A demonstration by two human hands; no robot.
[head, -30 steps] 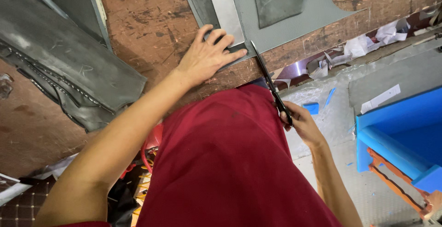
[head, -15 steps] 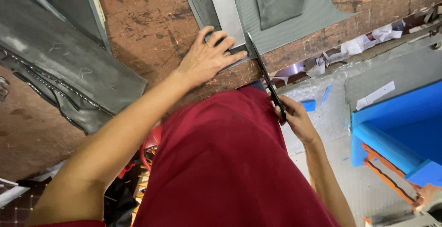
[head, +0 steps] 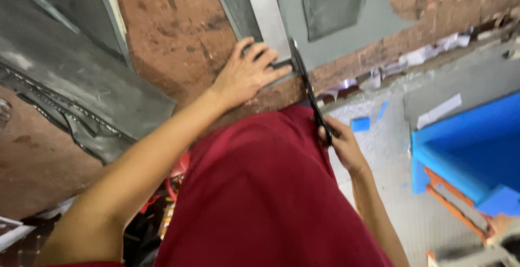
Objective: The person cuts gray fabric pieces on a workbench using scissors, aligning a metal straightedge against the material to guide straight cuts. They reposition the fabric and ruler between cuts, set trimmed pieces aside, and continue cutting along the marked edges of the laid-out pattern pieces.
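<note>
Brown table (head: 162, 34), scissors (head: 310, 93) — advanced into grey sheet (head: 374, 17)

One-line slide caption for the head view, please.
Left hand presses grey sheet material flat on a worn brown table while the right hand works black scissors into its edge.

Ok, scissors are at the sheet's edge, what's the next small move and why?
Probably close the scissors for a short cut along the strip's edge. Their tips sit at the near edge of the grey sheet, the right hand grips the handles, and the left hand presses the metal strip flat beside the blades.
</note>
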